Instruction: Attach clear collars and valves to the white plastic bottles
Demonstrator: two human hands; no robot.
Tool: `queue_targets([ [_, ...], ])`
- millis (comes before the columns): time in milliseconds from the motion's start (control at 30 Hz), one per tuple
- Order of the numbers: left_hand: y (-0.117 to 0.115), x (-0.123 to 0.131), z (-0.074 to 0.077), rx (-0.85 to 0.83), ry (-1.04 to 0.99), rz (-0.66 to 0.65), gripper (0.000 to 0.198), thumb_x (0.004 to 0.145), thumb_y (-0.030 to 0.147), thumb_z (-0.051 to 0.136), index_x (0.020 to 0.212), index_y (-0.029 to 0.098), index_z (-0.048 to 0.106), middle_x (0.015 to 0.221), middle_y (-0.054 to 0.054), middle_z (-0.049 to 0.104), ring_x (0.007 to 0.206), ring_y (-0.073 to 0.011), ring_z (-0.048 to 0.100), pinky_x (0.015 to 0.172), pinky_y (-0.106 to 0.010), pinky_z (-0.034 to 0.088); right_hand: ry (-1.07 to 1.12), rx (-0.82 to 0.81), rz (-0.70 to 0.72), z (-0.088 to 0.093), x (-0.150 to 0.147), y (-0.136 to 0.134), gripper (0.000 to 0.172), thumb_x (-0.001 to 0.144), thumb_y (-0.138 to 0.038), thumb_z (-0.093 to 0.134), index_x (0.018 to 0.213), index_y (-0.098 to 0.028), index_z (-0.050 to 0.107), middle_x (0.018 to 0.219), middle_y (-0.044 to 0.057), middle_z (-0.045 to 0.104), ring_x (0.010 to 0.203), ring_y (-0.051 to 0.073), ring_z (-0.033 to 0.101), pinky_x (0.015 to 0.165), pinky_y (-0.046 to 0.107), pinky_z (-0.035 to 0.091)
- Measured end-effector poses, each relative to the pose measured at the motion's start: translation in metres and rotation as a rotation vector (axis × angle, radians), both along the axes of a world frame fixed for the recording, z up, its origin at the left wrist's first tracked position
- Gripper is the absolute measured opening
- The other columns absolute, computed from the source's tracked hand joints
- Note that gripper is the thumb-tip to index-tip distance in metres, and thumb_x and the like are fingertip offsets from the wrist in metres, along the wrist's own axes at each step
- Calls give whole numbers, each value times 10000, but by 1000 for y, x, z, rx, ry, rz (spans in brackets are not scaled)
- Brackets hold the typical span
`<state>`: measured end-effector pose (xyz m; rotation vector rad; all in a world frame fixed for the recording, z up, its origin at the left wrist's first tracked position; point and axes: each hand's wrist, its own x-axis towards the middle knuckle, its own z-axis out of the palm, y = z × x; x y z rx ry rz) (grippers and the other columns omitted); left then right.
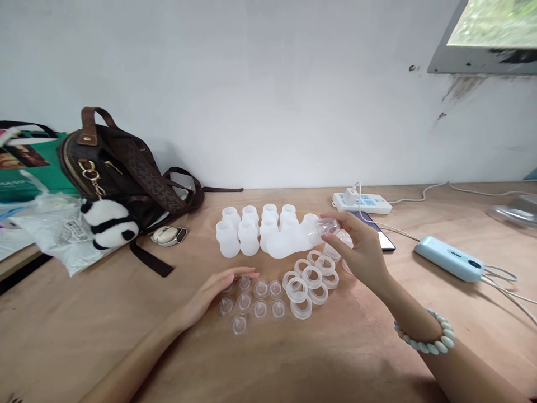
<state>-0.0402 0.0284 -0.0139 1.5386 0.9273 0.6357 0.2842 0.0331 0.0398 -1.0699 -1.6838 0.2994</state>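
Observation:
My right hand (356, 246) pinches a clear plastic dome cap (328, 226) between thumb and fingers, beside the right end of a group of frosted white baby bottles (249, 239). One bottle (283, 242) at the front seems to lie on its side; the others stand upright. Below the hand are more clear caps (332, 252), partly hidden by it. Several translucent rings (311, 277) lie in a cluster nearer to me. My left hand (220, 282) rests with fingers stretched out over the back row of clear nipples (260, 309), hiding some of them.
At the left stand a brown backpack (126, 162) with a panda charm (109, 224), a plastic bag (62, 229) and a smartwatch (174, 235). To the right are a power strip (373, 203), a phone (386, 242), a light blue device (448, 258) and loose cables. A wall (268, 101) bounds the table's back.

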Motion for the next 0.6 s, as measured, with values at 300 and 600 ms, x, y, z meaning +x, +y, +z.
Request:
queue_targets([
  [300,8,13,-5,64,-81,-137,559,962,593,434,1309,207,643,1273,-123,713,1227,-343,607,1072,-477,391,29,-72,19,-5,0,3,251,877,-357,660,1092,-227,661,1034,59,722,872,221,649,799,389,513],
  [600,0,17,-9,-58,-201,-63,569,948,639,424,1275,239,662,1289,-115,706,1232,-349,618,1047,-507,438,80,-97,61,-8,-9,1,209,863,-342,646,1034,-223,658,955,53,725,852,219,644,773,371,504],
])
